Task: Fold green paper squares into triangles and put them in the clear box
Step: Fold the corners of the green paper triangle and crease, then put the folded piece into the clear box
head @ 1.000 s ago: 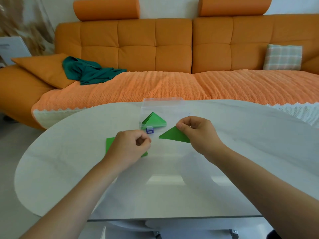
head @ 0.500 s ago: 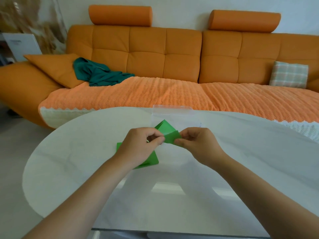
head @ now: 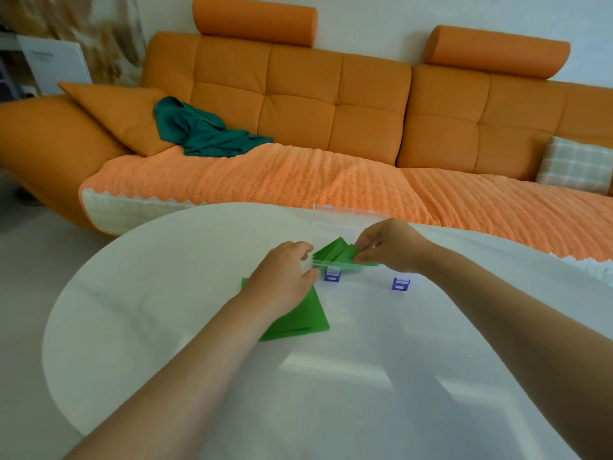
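Right hand (head: 393, 249): pinching folded green triangle (head: 345, 252) over clear box (head: 348, 215). Left hand (head: 285, 277): loosely curled, resting on green paper squares (head: 305, 318), white worktop (head: 166, 310).

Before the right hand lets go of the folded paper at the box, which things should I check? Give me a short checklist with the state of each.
1. Triangle pinched by right hand: ok.
2. Triangle over the clear box, past its front rim: ok.
3. Box lid open, latches undone: ok.
4. Left hand out of the box: ok, it is beside the front rim, above the green squares.
5. Crease of the triangle sharp: cannot tell.
6. Room left in the box: cannot tell, other triangles lie there.
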Available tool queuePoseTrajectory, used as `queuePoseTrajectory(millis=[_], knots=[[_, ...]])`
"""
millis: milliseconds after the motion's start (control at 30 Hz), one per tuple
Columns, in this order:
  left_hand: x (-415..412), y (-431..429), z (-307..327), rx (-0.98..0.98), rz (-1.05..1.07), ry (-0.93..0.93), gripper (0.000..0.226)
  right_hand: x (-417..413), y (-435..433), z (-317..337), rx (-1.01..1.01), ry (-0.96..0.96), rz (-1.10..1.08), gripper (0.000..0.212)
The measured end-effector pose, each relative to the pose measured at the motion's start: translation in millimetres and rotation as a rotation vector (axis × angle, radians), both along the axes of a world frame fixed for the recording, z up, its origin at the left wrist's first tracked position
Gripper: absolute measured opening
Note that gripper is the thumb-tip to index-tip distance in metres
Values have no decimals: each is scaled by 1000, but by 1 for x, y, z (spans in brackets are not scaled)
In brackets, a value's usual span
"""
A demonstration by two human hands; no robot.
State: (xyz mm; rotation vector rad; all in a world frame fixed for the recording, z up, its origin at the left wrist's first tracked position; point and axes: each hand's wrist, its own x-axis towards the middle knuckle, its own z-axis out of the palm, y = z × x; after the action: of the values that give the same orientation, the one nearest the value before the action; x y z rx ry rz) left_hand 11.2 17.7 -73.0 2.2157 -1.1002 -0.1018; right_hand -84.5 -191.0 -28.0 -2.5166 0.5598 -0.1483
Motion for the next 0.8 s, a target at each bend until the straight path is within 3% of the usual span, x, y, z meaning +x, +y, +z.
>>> queuePoseTrajectory(millis=[300, 533, 800], knots=[[-4, -8, -2, -40, 37, -19, 44, 28, 10, -14, -165, 85, -91, 14], [-4, -6, -2, -47, 28, -26, 39, 31, 12, -13, -221, 196, -202, 28], [-6, -6, -1, -41, 37, -30, 42, 30, 18, -14, -283, 181, -234, 34]])
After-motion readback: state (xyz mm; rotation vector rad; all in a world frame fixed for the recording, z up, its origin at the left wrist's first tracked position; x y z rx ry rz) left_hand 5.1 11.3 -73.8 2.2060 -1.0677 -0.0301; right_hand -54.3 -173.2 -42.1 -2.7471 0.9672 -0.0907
